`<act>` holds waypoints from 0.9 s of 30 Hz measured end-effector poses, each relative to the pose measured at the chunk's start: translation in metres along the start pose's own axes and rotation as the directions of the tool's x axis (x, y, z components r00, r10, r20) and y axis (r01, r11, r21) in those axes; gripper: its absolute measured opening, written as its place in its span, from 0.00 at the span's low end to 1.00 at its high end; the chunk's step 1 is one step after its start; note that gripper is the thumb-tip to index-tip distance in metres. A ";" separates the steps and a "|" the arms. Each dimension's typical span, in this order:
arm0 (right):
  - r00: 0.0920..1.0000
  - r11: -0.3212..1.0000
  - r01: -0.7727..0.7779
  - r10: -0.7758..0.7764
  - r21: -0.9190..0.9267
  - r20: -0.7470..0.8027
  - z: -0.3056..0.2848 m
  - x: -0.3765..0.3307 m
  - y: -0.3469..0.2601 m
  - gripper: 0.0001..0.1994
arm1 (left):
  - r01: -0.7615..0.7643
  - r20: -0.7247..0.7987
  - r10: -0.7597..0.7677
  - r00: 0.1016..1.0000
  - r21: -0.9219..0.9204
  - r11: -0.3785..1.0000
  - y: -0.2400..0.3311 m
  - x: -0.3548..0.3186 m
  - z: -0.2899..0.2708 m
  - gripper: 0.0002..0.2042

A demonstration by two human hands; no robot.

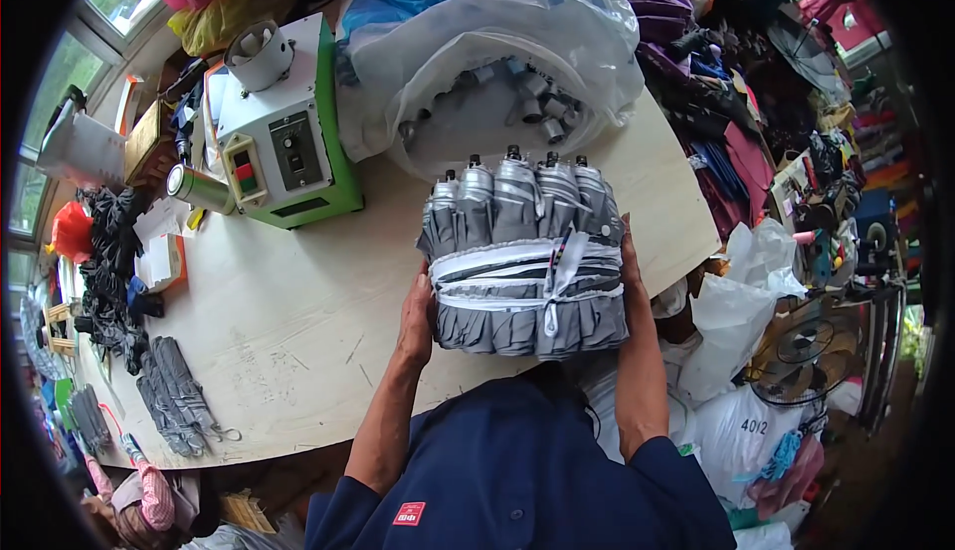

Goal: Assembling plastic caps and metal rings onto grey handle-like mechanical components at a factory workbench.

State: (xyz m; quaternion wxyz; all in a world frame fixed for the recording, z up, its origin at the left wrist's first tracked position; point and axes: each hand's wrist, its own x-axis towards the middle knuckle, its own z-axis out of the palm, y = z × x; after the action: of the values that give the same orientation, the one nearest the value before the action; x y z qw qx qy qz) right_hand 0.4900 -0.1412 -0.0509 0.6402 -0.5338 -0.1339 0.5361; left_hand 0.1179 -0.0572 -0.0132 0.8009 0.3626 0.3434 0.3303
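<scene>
Workbench point(298, 321), hands gripping umbrella bundle point(525, 252)

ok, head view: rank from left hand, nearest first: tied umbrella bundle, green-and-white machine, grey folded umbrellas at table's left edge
1. tied umbrella bundle: touching the left hand, on its right.
2. grey folded umbrellas: at the table's near left edge.
3. green-and-white machine: up and left, at the far side.
2 and 3 are close to call.

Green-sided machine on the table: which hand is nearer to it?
Left. The left hand grips the bundle's near side, facing the machine; the right hand is beyond the bundle.
</scene>
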 end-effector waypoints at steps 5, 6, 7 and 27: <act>0.999 0.999 0.040 -0.040 0.012 -0.003 -0.004 0.004 0.013 0.31 | 0.040 -0.067 -0.044 0.997 -0.051 0.998 -0.013 0.014 -0.011 0.33; 0.999 0.999 0.036 -0.036 0.018 -0.006 -0.003 0.003 0.013 0.31 | 0.067 -0.048 -0.072 0.996 -0.094 0.993 -0.018 0.014 -0.011 0.32; 0.998 0.998 0.055 -0.055 0.036 0.003 -0.001 0.002 0.014 0.30 | 0.094 -0.028 -0.099 0.995 -0.136 0.986 -0.022 0.013 -0.012 0.31; 0.913 0.637 0.408 -0.307 -0.655 0.270 0.198 -0.074 -0.103 0.16 | -0.389 0.247 0.631 0.735 0.917 0.094 0.107 -0.066 0.070 0.26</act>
State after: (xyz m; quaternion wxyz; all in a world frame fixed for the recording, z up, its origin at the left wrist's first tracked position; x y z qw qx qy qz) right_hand 0.3701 -0.0811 0.1420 0.4734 -0.6609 -0.4714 0.3419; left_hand 0.1073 -0.0776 0.1292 0.2263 0.8116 0.3996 0.3611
